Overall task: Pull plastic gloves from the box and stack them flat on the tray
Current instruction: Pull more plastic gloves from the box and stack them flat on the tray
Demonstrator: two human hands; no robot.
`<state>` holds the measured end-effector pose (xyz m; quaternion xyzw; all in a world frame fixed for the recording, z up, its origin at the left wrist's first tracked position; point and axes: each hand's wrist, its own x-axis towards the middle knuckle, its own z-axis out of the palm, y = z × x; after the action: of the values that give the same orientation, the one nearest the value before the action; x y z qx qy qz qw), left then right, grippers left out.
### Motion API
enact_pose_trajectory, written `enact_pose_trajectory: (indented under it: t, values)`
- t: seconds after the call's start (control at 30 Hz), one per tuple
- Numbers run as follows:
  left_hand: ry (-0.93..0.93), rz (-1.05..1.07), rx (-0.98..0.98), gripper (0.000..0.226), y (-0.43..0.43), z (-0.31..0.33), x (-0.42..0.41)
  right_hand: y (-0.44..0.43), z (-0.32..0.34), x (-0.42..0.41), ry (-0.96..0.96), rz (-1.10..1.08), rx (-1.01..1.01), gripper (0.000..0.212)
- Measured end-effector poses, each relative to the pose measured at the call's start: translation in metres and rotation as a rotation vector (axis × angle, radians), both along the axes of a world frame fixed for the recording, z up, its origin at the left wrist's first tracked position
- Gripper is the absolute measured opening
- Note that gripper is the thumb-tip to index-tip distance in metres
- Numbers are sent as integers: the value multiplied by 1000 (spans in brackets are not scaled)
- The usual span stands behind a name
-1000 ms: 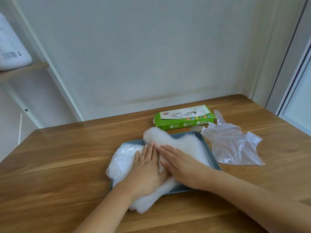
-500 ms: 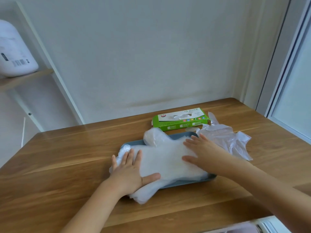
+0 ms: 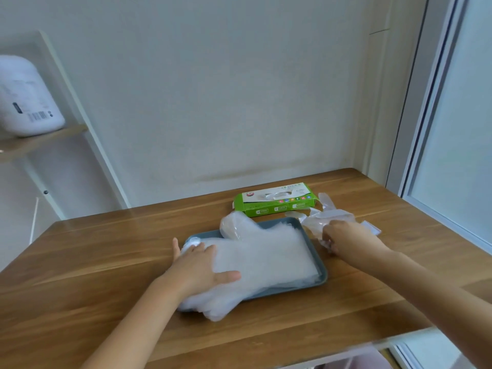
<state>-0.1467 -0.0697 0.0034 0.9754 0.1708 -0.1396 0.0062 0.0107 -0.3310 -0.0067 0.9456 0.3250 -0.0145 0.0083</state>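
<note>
Evidently much of the work is done, as far as can be judged from the head view, the only one given. A thick stack of gloves (image 3: 266, 257) is seen lying on the tray (image 3: 322, 275), with its cuff end spilling over the tray's near left corner onto the table (image 3: 106, 262) and one thumb lobe reaching past the tray's far edge. The stack is pressed down at the tray's left end by the left hand (image 3: 202, 265), whose fingers are spread flat and whose thumb is laid across the plastic. Just to the right of the tray, a loose glove (image 3: 330, 214) is gripped by the right hand (image 3: 346, 239), the fingers being curled into the crumpled film. The box (image 3: 274, 199) is set just behind the tray, and a tuft of plastic is seen in its slot, so more gloves are judged to be inside. What is left, then, is judged to be the laying of the loose glove on the stack, and further pulls from the box.

How many gloves are held cannot be told, as the film is clear and bunched. The right fingertips are hidden in the plastic. The tray's left end is covered by the stack and the hand. The stock within the box cannot be seen.
</note>
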Motion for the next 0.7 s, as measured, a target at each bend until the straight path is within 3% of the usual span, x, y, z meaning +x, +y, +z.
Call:
enact_pose_trajectory:
  t: [0.07, 0.23, 0.33, 0.43, 0.53, 0.63, 0.7]
  values:
    - [-145, -17, -81, 88, -1, 6, -1, -2, 7, 5, -33, -35, 6, 20]
    - [-499, -57, -432, 86, -15, 28, -6, -4, 80, 12, -49, 39, 95, 17]
    - [-655, -112, -660, 91, -31, 49, -2, 4, 138, -2, 155, 195, 163, 10]
    - [-678, -170, -790, 98, -49, 74, 5, 15, 184, -24, 520, 354, 177, 4]
    - [-682, -253, -815, 95, -62, 96, 10, 25, 207, -30, 713, 488, 136, 16]
    - [-688, -305, -828, 72, -55, 112, 12, 30, 215, -29, 835, 599, 126, 11]
    - [-622, -349, -940, 54, -49, 118, 12, 33, 216, -28, 880, 632, 114, 10]
